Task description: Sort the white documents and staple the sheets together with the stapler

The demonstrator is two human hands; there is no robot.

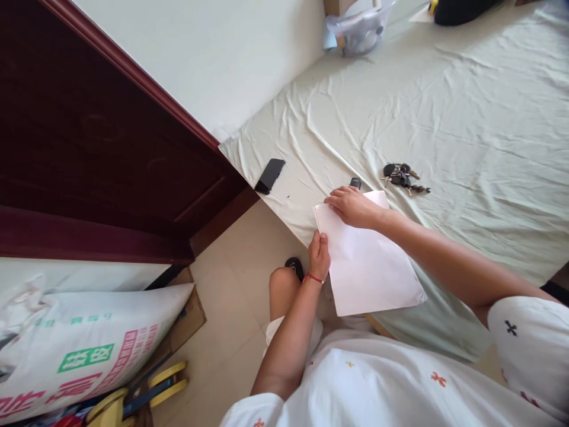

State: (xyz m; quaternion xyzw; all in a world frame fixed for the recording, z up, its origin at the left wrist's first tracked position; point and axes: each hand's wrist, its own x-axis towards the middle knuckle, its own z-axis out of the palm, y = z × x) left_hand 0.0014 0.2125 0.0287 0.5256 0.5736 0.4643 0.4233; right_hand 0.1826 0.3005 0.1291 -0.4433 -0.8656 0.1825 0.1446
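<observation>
Nearest, a white shirt [368, 379] with small printed motifs; to the near left, a white sack [111, 344] with green and pink print. Just beyond the shirt, white paper [371, 267], lying at a slant across the near edge of a pale green cloth [480, 148]. At the paper's left edge, the left hand [319, 256], with a red bracelet [316, 279] at the wrist: fingers curled nearly closed, thumb on top, edge pinched. By the paper's far left corner, the right hand [355, 206]: palm down, fingers together and slightly bent, resting on the paper; cannot tell whether gripping or merely pressing. Just beyond, partly hidden, a small dark object [355, 182]. Farther left, a black phone [270, 176]; to the right, a bunch of keys [403, 177]. At the far end, a clear plastic container [362, 29].
</observation>
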